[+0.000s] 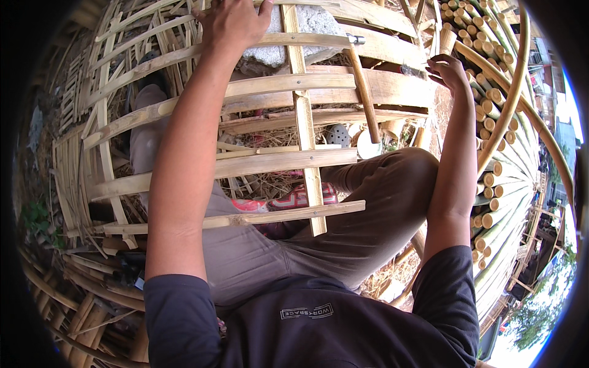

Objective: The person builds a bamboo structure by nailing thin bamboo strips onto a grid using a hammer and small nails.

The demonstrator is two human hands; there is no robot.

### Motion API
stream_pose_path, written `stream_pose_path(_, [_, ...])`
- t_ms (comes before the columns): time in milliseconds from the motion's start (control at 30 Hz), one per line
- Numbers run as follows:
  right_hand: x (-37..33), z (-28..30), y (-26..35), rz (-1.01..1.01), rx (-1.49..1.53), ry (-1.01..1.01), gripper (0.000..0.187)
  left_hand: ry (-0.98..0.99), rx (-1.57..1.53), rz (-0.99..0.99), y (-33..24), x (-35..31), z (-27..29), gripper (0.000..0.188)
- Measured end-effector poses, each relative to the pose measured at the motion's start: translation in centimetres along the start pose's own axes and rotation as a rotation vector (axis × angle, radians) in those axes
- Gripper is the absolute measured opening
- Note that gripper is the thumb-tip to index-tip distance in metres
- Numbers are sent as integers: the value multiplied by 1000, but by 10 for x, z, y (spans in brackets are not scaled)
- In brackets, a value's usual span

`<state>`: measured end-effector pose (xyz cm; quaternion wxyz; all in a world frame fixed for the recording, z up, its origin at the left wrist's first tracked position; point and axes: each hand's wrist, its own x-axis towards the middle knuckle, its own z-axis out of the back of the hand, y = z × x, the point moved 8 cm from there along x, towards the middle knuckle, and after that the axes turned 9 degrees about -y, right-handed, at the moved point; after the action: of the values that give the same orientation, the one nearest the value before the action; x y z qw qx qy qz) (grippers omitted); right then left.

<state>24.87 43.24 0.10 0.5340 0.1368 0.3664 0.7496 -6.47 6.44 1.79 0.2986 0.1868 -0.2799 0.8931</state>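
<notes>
A lattice of pale bamboo slats lies across my lap, nailed to a crosspiece. At the top edge my left hand rests on the lattice's far part. Its thumb is stretched out to the side, and some fingertips are cut off by the frame. A hammer with a wooden handle lies at the slats' right ends, its metal head on the far side. My right hand hovers at the right with its fingers bent and apart, nothing visible in them. Nearest it is a small dark pile on a wide bamboo strip.
Under the lattice sits a grey stone block. Cut bamboo poles are stacked along the right, with a bent pole in front. More bamboo pieces lie at the lower left. Straw covers the ground.
</notes>
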Motion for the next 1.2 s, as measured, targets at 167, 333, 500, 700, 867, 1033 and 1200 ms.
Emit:
stream_pose_path(167, [-3, 3, 4, 5, -21, -36, 10, 27, -37, 25, 4, 1, -5, 58])
stream_pose_path(333, [2, 4, 3, 14, -13, -24, 13, 41, -14, 40, 3, 0, -3, 58])
stream_pose_path(500, [4, 9, -1, 2, -3, -55, 15, 81, -6, 52, -4, -3, 4, 58])
stream_pose_path(700, [3, 9, 0, 7, 0, -79, 20, 51, -31, 53, 7, 1, -9, 58])
stream_pose_path(867, [3, 16, -3, 10, -3, -107, 21, 71, -23, 45, -2, -2, -4, 58])
stream_pose_path(1033, [-6, 10, 5, -14, -8, -84, 22, 47, -41, 41, 7, 1, -8, 57])
stream_pose_path(1200, [-5, 11, 3, -3, 31, -66, 21, 21, -25, 2, 1, 1, -3, 57])
